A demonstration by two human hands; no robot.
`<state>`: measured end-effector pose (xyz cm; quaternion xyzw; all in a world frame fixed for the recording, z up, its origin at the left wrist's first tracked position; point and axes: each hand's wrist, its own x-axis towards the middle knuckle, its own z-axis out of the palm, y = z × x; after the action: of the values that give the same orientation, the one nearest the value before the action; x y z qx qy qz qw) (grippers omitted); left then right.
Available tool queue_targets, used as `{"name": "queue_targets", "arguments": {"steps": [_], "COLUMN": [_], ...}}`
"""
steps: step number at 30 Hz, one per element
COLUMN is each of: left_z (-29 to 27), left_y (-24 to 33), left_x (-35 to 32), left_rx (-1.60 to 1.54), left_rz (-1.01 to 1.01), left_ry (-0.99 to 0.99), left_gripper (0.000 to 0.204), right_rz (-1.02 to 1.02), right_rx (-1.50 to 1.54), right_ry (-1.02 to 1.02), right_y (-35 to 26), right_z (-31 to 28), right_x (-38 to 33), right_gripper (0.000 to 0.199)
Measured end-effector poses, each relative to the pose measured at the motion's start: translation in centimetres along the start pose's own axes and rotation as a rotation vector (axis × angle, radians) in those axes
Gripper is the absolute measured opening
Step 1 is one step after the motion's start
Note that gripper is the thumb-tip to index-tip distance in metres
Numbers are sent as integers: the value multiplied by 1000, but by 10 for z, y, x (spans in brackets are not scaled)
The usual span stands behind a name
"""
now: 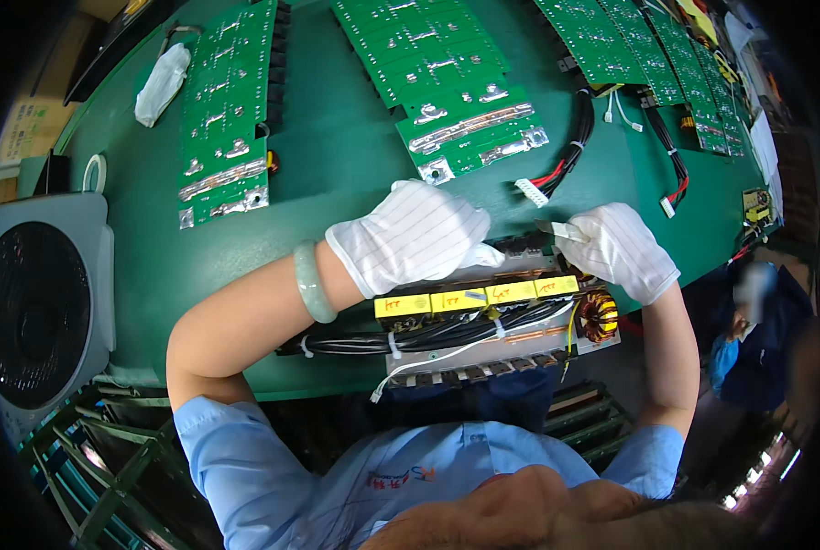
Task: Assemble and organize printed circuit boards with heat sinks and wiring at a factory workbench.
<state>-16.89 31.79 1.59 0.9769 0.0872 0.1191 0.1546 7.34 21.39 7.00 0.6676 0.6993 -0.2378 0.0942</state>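
Note:
Both my hands wear white striped gloves. My left hand (416, 236) rests curled on top of an electronic assembly (483, 325) at the near edge of the green table (337, 165); a pale green bangle sits on that wrist. The assembly has yellow blocks in a row, black and white cables, and a copper coil (598, 316) at its right end. My right hand (616, 249) is at the assembly's far right corner, pinching a small pale tool or tab (557, 229) between its fingertips.
Several green circuit boards (222, 110) lie in rows across the table's far side, with red and black cable harnesses (561, 165) between them. A white glove (161, 84) and a tape roll (94, 171) lie far left. A grey fan (39, 312) stands at left. Another person (749, 339) sits at right.

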Motion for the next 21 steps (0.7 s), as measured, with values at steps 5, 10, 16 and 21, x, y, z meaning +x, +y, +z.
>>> {"name": "queue_targets", "arguments": {"steps": [5, 10, 16, 21], "left_z": [7, 1, 5, 10], "left_y": [6, 12, 15, 17], "left_x": [-1, 10, 17, 19], "left_rx": [11, -10, -50, -110], "left_rz": [-97, -147, -59, -69], "left_ry": [-52, -90, -139, -150], "left_gripper": [43, 46, 41, 41], "right_rz": [-28, -50, -67, -90], "right_rx": [27, 37, 42, 61], "right_ry": [9, 56, 80, 197], "right_y": [2, 6, 4, 3], "right_z": [-1, 3, 10, 23], "right_x": [0, -2, -7, -17], "right_gripper": [29, 29, 22, 25]}}
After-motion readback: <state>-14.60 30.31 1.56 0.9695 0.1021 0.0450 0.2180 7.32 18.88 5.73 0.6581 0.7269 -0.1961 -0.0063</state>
